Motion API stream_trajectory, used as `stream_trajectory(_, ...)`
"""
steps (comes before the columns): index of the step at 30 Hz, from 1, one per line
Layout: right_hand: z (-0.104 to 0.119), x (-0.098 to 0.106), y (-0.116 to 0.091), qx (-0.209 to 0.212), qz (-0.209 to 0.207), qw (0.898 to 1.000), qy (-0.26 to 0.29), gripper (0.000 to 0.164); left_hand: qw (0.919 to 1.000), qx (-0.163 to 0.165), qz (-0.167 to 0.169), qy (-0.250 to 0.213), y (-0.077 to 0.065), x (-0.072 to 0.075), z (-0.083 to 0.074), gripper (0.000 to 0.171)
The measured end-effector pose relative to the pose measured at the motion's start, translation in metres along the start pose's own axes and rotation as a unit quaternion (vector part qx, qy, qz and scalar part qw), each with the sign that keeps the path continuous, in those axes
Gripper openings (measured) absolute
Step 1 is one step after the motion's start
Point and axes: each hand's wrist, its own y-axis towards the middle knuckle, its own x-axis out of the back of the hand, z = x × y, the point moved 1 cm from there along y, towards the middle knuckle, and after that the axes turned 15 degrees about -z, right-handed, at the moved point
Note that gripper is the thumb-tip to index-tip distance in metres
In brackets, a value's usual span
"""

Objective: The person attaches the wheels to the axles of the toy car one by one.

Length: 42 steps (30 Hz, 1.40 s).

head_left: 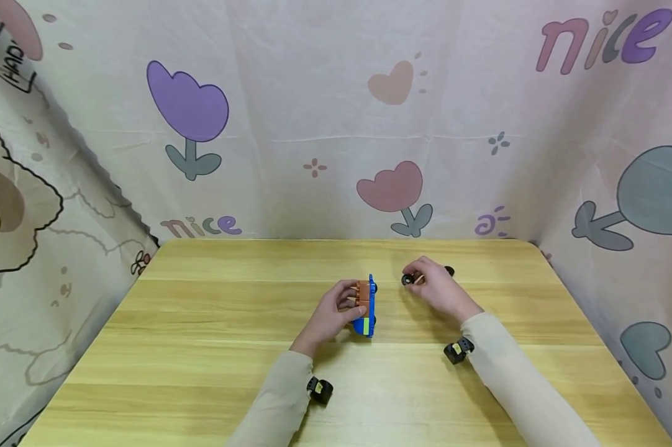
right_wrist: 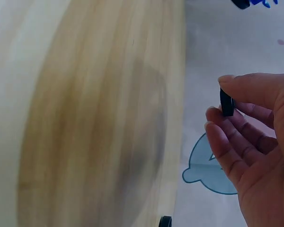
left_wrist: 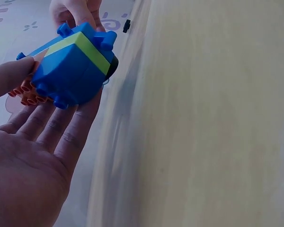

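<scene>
My left hand (head_left: 336,308) grips a blue toy car (left_wrist: 68,71) with a yellow-green stripe. Brown studded blocks (head_left: 363,290) are fitted on the car, and it is tipped on its side, with black wheels showing along its right edge in the head view. Between thumb and fingertips my right hand (head_left: 433,288) pinches a small black toy wheel (right_wrist: 226,103), off to the right of the car and a little farther back. In the left wrist view, part of the right hand (left_wrist: 78,12) shows behind the car.
Another black wheel (head_left: 449,270) lies on the wooden table (head_left: 230,323) just beyond the right hand. A patterned cloth (head_left: 291,93) hangs behind the table's back edge and along both sides. Each sleeve carries a small black camera (head_left: 320,390) at the wrist.
</scene>
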Motion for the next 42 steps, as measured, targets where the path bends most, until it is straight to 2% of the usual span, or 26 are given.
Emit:
stream_trajectory(6,0.004,0.003,-0.006,0.009,-0.007,1.0,0.007,0.03,0.9999,0.009,0.006,0.0,0.0,0.0,-0.006,0.054)
stream_trajectory(13,0.009,0.008,-0.012,0.009,-0.015,1.0,0.015,0.032,0.9999,0.003,0.01,0.005,-0.01,0.001,-0.033,0.05)
stream_trajectory(24,0.017,0.008,-0.02,0.006,-0.004,1.0,0.01,0.031,0.9999,0.009,0.011,-0.004,-0.01,0.003,-0.034,0.052)
stream_trajectory(32,0.028,0.012,-0.026,0.038,-0.013,0.999,-0.015,0.031,0.9998,0.017,0.01,-0.004,-0.01,0.004,-0.035,0.053)
stream_trajectory(42,0.035,0.013,-0.029,0.075,-0.016,0.997,-0.01,0.029,0.9998,0.016,0.009,-0.005,-0.01,0.006,-0.032,0.051)
